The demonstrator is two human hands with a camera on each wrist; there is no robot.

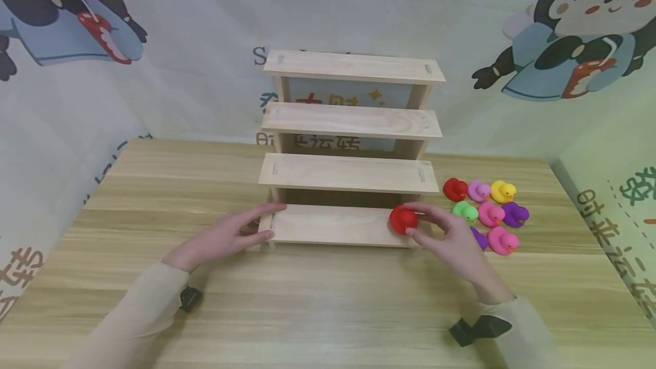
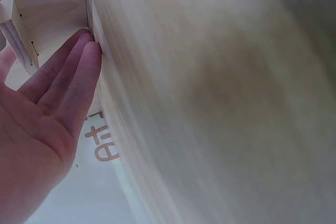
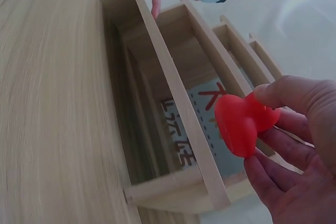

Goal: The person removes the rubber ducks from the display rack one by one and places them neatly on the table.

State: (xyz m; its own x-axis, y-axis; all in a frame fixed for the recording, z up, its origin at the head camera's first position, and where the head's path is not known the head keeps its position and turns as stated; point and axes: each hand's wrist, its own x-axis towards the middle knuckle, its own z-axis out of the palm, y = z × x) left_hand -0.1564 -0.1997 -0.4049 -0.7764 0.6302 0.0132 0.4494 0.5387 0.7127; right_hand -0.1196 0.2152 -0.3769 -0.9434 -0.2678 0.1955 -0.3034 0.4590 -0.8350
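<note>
In the head view a pale wooden four-step rack stands on the table. My right hand pinches a red rubber duck over the right end of the lowest step. The right wrist view shows the thumb and fingertips around the same red duck. At the other end of that step, my left hand touches the rack with thumb and index finger. The left wrist view shows the long fingers nearly straight beside the rack's side. Whether the duck touches the step is unclear.
Several small rubber ducks sit grouped on the table right of the rack, among them a yellow duck, a green duck and a pink duck. A printed cloth backdrop hangs behind the table.
</note>
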